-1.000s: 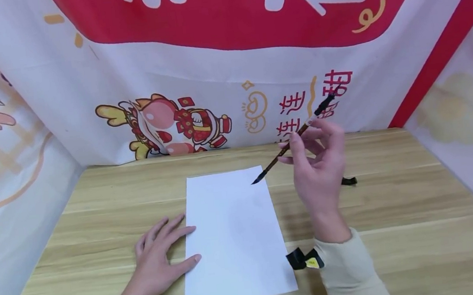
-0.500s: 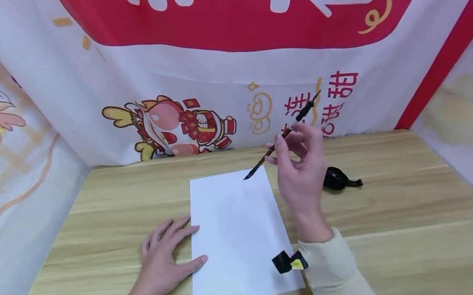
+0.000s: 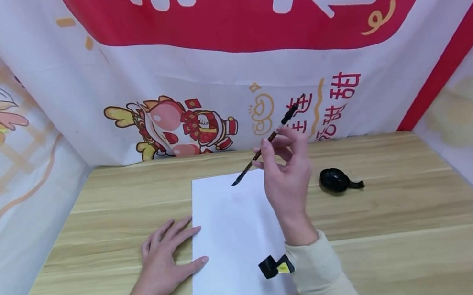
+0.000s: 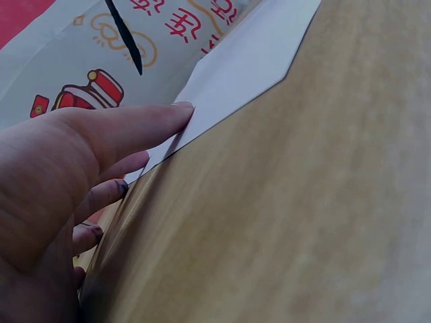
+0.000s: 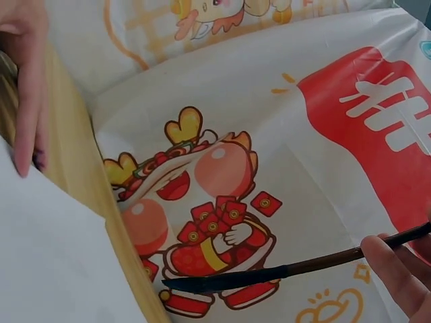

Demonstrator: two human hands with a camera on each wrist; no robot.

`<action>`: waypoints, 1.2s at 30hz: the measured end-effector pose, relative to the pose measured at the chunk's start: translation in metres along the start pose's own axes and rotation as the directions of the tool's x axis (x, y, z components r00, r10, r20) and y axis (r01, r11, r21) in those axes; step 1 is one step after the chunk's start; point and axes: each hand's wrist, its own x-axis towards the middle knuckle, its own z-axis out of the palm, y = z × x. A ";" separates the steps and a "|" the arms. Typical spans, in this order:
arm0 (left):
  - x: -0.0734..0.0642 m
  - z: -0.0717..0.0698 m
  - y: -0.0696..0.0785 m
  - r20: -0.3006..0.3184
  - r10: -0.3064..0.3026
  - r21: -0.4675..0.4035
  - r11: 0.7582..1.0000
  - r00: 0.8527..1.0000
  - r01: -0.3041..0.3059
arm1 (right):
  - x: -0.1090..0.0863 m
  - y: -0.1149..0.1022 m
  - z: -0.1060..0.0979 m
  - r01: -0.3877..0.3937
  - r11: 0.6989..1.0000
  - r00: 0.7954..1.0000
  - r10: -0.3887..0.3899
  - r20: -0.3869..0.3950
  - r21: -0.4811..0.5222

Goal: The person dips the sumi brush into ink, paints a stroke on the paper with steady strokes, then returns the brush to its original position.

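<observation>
A sheet of white paper [image 3: 233, 244] lies on the wooden table, its surface unmarked. My left hand [image 3: 166, 260] rests at its left edge with spread fingers, thumb and fingertips on the paper; the left wrist view shows the thumb [image 4: 155, 121] pressing near the edge. In my right hand [image 3: 287, 176] a calligraphy brush [image 3: 256, 155] is pinched between thumb and fingers, slanted, over the upper part of the sheet. Its dark bristle tip [image 5: 188, 282] points down and left, and the right wrist view shows it apart from the paper.
A black rounded ink dish with a short handle [image 3: 335, 180] sits on the table [image 3: 398, 207] right of the paper. A printed white and red cloth [image 3: 210, 63] hangs behind the table and at both sides. A small black device [image 3: 275, 265] is worn at the right wrist.
My right hand has moved left with the brush, bringing the tip further over the paper and uncovering the black dish. The left hand stays at the paper's edge. The head view has shifted slightly.
</observation>
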 end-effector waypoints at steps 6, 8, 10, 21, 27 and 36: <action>0.001 0.001 0.000 0.010 -0.010 0.004 1.000 1.000 0.010 | -0.003 0.004 0.005 0.022 0.999 0.999 -0.022 0.024 -0.040; 0.002 0.000 0.001 0.011 -0.008 0.004 1.000 1.000 0.008 | -0.004 0.006 0.005 0.022 0.999 0.999 -0.021 0.030 -0.047; 0.002 -0.001 0.001 0.010 -0.005 0.006 1.000 1.000 0.005 | -0.004 0.008 0.005 0.018 0.999 0.999 -0.016 0.039 -0.052; 0.001 -0.001 -0.001 0.011 -0.009 -0.004 1.000 1.000 0.009 | -0.007 0.010 0.011 0.001 1.000 0.997 0.001 0.073 -0.026; 0.001 -0.001 0.000 0.008 -0.009 -0.006 1.000 1.000 0.009 | -0.012 0.011 0.016 -0.021 0.999 0.994 0.025 0.108 -0.033; 0.002 -0.002 0.001 0.006 -0.011 -0.012 1.000 1.000 0.011 | -0.015 0.015 0.022 -0.055 0.998 0.991 0.055 0.119 -0.008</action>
